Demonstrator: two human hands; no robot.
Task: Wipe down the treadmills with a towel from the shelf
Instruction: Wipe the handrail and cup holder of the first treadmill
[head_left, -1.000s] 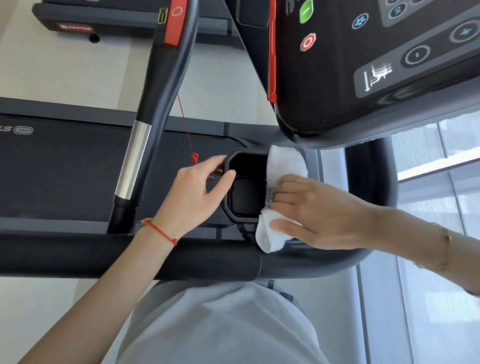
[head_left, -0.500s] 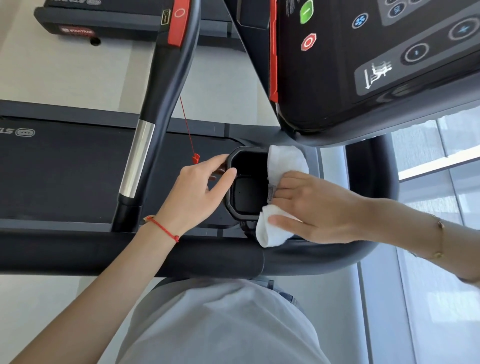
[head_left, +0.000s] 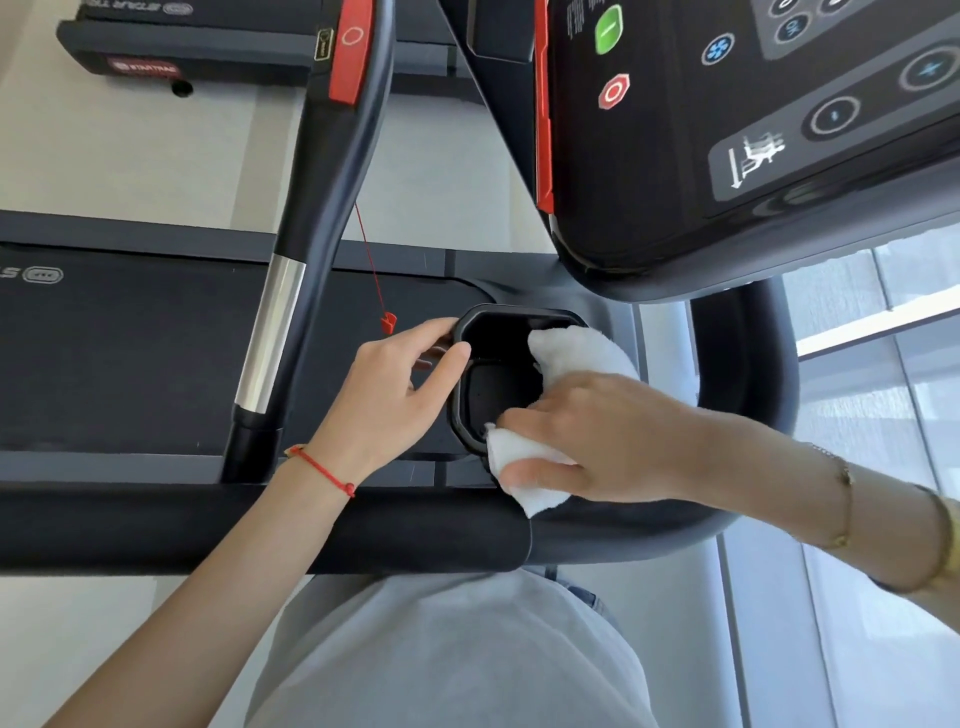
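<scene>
The white towel (head_left: 566, 353) is bunched against the right side of a black cup holder (head_left: 498, 384) on the treadmill, one fold draped over the holder's upper right rim and another fold hanging past its lower right corner onto the padded front handlebar (head_left: 260, 525). The right hand (head_left: 597, 436) lies on top of the towel, fingers curled round the cloth and pressing it against the holder's rim, with the thumb under the lower fold. The left hand (head_left: 400, 395) grips the opposite, left rim of the holder, the thumb lying along the edge and the fingers curled behind it; a red string bracelet (head_left: 324, 470) sits on that wrist, and gold bracelets (head_left: 847, 499) on the right one. The two hands are apart, with the holder's dark opening between them. Just left of the left hand a small red safety clip (head_left: 388, 323) hangs on a thin red cord above the treadmill belt (head_left: 130, 353). A dark side handrail (head_left: 291, 291) with a silver band runs up to a red tab. Above the holder juts the console (head_left: 727, 130) with a green button, a red stop button and round keys. A second treadmill (head_left: 182, 57) stands beyond, on the pale floor.
</scene>
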